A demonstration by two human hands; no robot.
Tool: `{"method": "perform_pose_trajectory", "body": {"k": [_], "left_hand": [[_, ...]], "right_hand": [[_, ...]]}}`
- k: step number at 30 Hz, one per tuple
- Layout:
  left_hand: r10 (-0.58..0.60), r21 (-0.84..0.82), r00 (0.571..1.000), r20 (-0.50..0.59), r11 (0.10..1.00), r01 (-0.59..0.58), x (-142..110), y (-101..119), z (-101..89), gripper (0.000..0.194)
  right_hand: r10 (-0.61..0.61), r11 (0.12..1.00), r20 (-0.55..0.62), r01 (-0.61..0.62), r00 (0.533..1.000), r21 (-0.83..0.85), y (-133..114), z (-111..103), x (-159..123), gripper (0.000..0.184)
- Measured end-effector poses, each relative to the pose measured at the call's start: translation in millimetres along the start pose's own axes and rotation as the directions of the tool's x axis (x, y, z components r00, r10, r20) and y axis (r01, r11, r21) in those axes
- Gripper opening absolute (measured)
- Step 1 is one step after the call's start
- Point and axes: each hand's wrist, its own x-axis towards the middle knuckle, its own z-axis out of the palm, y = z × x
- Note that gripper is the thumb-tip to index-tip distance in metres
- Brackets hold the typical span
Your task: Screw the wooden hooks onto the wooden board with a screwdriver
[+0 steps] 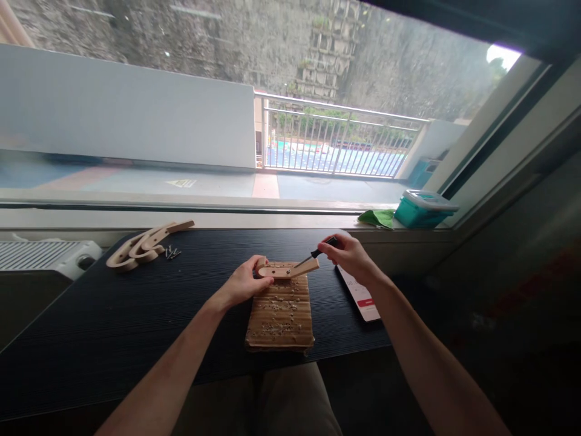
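Note:
My left hand (249, 278) grips the left end of a curved wooden hook (280, 272), thumb in front and fingers behind. The hook lies across the far end of a cardboard block (281, 315) whose top is pitted with small holes. In my right hand (347, 255) is a screwdriver (323, 246), held by its black handle. Its shaft slants down and left, with the tip near a screw (288, 272) in the hook; whether it touches the screw, I cannot tell. A dark hole shows in the hook left of the screw.
More wooden hooks (145, 243) lie at the table's (181, 303) far left, with several loose screws (171, 252) beside them. A phone (365, 301) rests under my right forearm. On the windowsill stand a teal box (425, 209) and a green leaf-shaped piece (376, 218). A radiator (49, 260) is at left.

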Motion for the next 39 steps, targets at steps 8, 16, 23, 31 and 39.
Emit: {"method": "perform_pose_trajectory", "body": {"k": [8, 16, 23, 31, 39], "left_hand": [[-0.156, -0.129, 0.986, -0.066, 0.981, 0.146, -25, -15, -6.6, 0.067], [-0.202, -0.412, 0.888, -0.414, 0.911, 0.015, -28, -20, 2.4, 0.068], [-0.282, -0.454, 0.852, -0.442, 0.889, 0.059, -40, -28, -15.3, 0.064], [-0.218, -0.266, 0.799, -0.56, 0.961, 0.075, -41, -45, -10.9, 0.054], [-0.224, -0.258, 0.823, -0.522, 0.961, 0.098, -41, -49, -14.4, 0.059]], "right_hand": [[0.288, 0.662, -0.173, -0.065, 0.942, 0.746, 44, 74, -12, 0.041], [0.247, 0.61, -0.189, -0.001, 0.95, 0.792, 29, 132, 0, 0.039], [0.057, 0.856, -0.122, 0.014, 0.991, 0.516, 17, 147, 15, 0.032], [-0.266, 0.87, 0.094, 0.281, 0.959, -0.405, 18, 140, -8, 0.028], [-0.263, 0.775, 0.248, 0.357, 0.932, -0.521, 11, 146, -7, 0.033]]}}
